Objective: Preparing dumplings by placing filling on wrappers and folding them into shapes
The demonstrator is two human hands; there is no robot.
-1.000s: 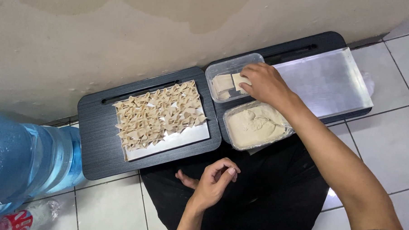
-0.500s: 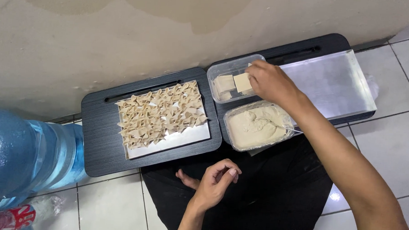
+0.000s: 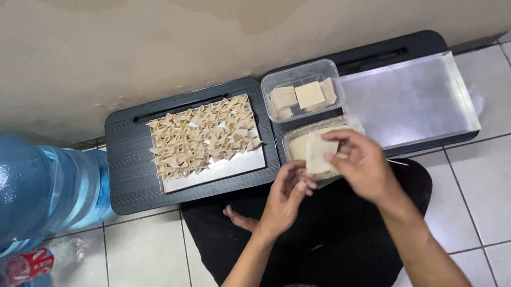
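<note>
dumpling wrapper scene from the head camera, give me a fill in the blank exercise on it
1. The right hand holds a square dumpling wrapper above the clear tub of ____.
2. The folded dumplings lie in rows on a tray on the ____ lap desk.
3. The metal tray on the other lap desk holds ____ dumplings.
4. The big water jug by the wall is coloured ____.

Missing words: filling; left; no; blue

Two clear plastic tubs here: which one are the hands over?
The near tub, holding pale filling, under the right hand and its wrapper. The far tub holds flat square wrappers, untouched.
</note>
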